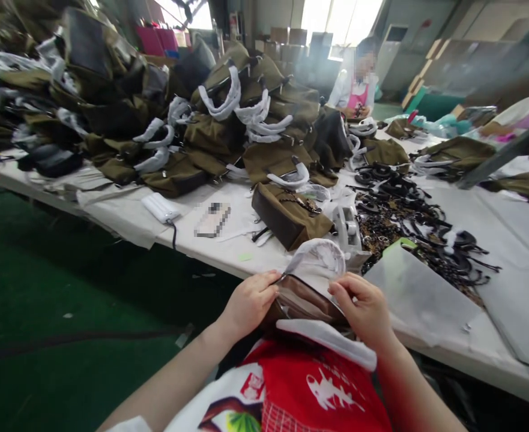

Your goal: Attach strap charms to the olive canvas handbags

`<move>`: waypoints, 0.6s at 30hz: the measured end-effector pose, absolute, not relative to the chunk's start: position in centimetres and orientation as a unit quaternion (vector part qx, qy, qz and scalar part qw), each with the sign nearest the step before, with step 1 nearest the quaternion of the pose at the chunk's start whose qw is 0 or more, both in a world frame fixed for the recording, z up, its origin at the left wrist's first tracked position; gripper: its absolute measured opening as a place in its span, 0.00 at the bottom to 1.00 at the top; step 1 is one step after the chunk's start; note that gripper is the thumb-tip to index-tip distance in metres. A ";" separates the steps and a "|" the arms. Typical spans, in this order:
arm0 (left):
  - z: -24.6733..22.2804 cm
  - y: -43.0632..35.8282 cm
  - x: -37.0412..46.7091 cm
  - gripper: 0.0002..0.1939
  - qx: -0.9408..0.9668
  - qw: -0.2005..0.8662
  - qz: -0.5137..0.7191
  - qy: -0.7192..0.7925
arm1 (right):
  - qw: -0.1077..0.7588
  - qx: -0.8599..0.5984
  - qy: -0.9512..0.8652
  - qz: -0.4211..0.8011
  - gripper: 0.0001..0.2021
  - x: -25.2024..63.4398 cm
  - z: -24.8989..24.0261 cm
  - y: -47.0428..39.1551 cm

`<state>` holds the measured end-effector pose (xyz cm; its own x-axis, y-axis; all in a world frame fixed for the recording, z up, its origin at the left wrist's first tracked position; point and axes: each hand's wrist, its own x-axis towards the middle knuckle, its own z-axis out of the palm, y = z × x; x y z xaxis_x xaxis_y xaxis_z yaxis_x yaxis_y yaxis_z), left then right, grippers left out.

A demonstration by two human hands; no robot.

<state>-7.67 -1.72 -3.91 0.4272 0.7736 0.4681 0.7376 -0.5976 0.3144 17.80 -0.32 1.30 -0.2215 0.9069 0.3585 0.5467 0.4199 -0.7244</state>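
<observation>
At the table's edge, against my red apron, I have a handbag [301, 300] with its mouth open and a brown lining showing. My left hand [251, 303] is closed on the left end of its rim. The fingers of my right hand [364, 305] are curled at the right end of the rim, thumb bent inward. One white-wrapped handle [318, 249] arches up on the far side; the other wrapped handle [329, 343] lies toward me. Most of the bag's outside is hidden by my hands and its own rim.
Olive bags [228, 132] are heaped along the back and left. Another bag [286, 216] lies just ahead. Black straps and chains [408, 222] pile up to the right, beside a translucent sheet [421, 288]. A phone [212, 219] and a white device [160, 207] rest near the edge. A person [355, 90] works opposite.
</observation>
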 end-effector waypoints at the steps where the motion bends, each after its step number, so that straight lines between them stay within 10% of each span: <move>1: -3.9 -1.7 -7.8 0.10 0.844 0.034 0.299 0.444 | 0.389 -0.497 -0.741 0.230 0.14 18.0 1.2 -0.1; 18: -2.9 -2.0 -7.5 0.10 0.854 0.145 0.315 0.387 | 0.254 -0.457 -0.803 0.285 0.10 11.7 0.5 1.2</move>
<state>-7.53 -2.03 -2.91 0.5023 0.7527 0.4257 0.5703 -0.6584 0.4912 11.73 1.18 0.52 -0.4528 0.8792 0.1481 0.5889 0.4197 -0.6907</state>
